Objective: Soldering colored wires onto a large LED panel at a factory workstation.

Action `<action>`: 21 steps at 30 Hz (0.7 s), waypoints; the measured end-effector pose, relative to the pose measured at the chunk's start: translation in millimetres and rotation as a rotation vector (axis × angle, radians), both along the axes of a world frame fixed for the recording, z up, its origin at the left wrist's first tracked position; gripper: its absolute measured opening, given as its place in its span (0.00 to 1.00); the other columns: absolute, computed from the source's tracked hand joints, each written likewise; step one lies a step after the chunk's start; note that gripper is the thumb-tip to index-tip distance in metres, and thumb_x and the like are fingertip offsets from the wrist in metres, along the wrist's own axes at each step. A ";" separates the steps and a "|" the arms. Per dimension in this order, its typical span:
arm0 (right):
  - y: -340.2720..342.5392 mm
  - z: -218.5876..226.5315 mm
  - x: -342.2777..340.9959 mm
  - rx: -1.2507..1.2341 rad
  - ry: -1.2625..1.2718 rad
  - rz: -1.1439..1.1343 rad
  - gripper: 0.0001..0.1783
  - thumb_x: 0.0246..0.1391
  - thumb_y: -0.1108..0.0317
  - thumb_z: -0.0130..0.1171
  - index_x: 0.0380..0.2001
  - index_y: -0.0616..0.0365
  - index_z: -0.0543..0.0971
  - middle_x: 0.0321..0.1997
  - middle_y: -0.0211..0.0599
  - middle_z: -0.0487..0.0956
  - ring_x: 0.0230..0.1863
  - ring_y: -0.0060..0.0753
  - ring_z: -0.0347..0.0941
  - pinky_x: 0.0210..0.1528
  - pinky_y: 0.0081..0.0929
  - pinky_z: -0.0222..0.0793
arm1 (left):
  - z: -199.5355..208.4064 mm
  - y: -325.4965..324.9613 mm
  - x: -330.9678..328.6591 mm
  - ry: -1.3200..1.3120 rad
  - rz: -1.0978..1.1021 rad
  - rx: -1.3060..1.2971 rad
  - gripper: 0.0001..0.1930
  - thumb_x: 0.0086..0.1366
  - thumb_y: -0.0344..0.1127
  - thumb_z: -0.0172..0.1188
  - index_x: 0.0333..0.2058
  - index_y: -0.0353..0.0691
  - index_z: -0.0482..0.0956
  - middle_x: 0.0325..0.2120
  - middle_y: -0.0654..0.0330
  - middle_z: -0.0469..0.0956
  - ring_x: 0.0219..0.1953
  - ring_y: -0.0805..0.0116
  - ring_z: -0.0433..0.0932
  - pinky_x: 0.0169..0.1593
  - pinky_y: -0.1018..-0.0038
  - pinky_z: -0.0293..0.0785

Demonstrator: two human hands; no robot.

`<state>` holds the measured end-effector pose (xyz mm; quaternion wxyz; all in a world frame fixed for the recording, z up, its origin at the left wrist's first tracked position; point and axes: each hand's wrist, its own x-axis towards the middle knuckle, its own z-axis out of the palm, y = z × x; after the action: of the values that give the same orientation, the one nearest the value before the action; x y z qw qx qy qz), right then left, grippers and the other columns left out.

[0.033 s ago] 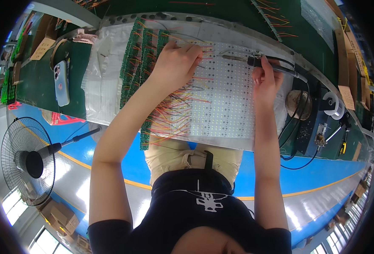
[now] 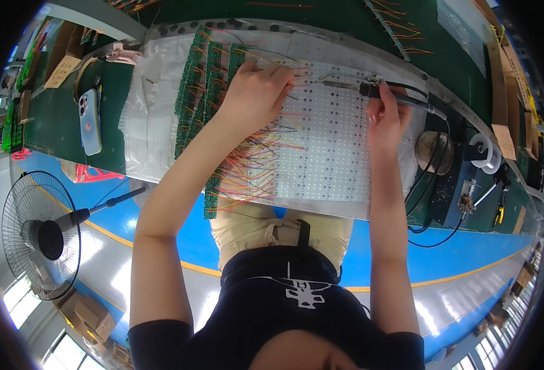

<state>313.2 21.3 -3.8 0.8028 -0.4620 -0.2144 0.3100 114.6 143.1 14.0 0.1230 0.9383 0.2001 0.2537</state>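
Observation:
A pale panel [image 2: 333,148] dotted with rows of small yellowish and dark spots lies on the bench in front of me. Along its left side stand narrow green circuit boards [image 2: 190,92], with red, yellow and black wires [image 2: 250,166] fanning onto the panel. My left hand [image 2: 256,92] rests over the upper wires, its fingers closed in a pinch; thin wires come out beside the fingertips, which are partly hidden. My right hand [image 2: 388,117] grips a soldering iron [image 2: 373,91] above the panel's upper right, the metal tip pointing left toward my left hand.
A phone [image 2: 90,123] lies on the green bench at left, and a standing fan [image 2: 44,234] is beside it. At right are a round brownish block [image 2: 434,153], a solder spool [image 2: 484,154] and the iron's black cable [image 2: 447,132]. Another wired board [image 2: 388,28] lies at the back.

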 end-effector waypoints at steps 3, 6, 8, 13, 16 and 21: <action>0.7 -4.3 -1.2 0.016 0.013 -0.006 0.05 0.48 0.74 0.59 0.24 0.59 0.72 0.13 0.25 0.65 0.10 0.14 0.54 0.13 0.16 0.45 | 2.8 -0.1 -2.4 0.004 -0.013 -0.005 0.07 0.52 0.26 0.57 0.29 0.41 0.70 0.25 0.62 0.75 0.24 0.64 0.73 0.36 0.70 0.65; 0.8 -2.0 -2.6 -0.010 -0.029 -0.034 0.06 0.48 0.73 0.60 0.24 0.59 0.72 0.12 0.24 0.65 0.10 0.13 0.54 0.13 0.16 0.45 | 19.4 -0.9 -6.8 -0.072 -0.053 -0.135 0.08 0.51 0.26 0.57 0.32 0.40 0.72 0.27 0.59 0.75 0.27 0.63 0.73 0.36 0.70 0.65; 0.4 -1.5 -1.7 -0.006 -0.024 -0.038 0.06 0.48 0.73 0.60 0.24 0.59 0.72 0.12 0.24 0.65 0.11 0.13 0.54 0.13 0.16 0.45 | 25.0 7.4 -15.5 -0.085 -0.047 -0.107 0.08 0.51 0.27 0.58 0.32 0.41 0.74 0.29 0.59 0.75 0.30 0.62 0.73 0.37 0.70 0.64; -1.0 0.3 -1.0 0.002 -0.002 -0.052 0.06 0.47 0.72 0.61 0.24 0.58 0.73 0.13 0.23 0.65 0.11 0.13 0.54 0.14 0.15 0.46 | 58.7 7.2 -57.9 0.082 0.178 -0.007 0.08 0.47 0.30 0.60 0.29 0.45 0.77 0.33 0.63 0.73 0.40 0.63 0.69 0.45 0.67 0.56; -1.2 1.1 -0.5 -0.024 -0.018 -0.060 0.06 0.47 0.72 0.61 0.25 0.58 0.73 0.13 0.23 0.65 0.12 0.13 0.55 0.14 0.15 0.46 | 67.9 2.7 -72.7 0.209 0.150 -0.037 0.09 0.45 0.31 0.62 0.29 0.46 0.77 0.32 0.63 0.71 0.40 0.63 0.68 0.45 0.67 0.56; -1.1 0.4 -1.4 -0.021 -0.022 -0.037 0.06 0.48 0.72 0.61 0.25 0.59 0.73 0.13 0.23 0.66 0.12 0.12 0.55 0.15 0.14 0.46 | 63.6 -6.7 -76.4 0.243 0.092 -0.087 0.10 0.43 0.32 0.63 0.28 0.46 0.76 0.33 0.63 0.69 0.41 0.63 0.67 0.46 0.67 0.56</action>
<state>311.8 20.2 -3.5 0.8011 -0.4778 -0.2115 0.2921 38.2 136.3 77.6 0.1267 0.9457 0.2673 0.1349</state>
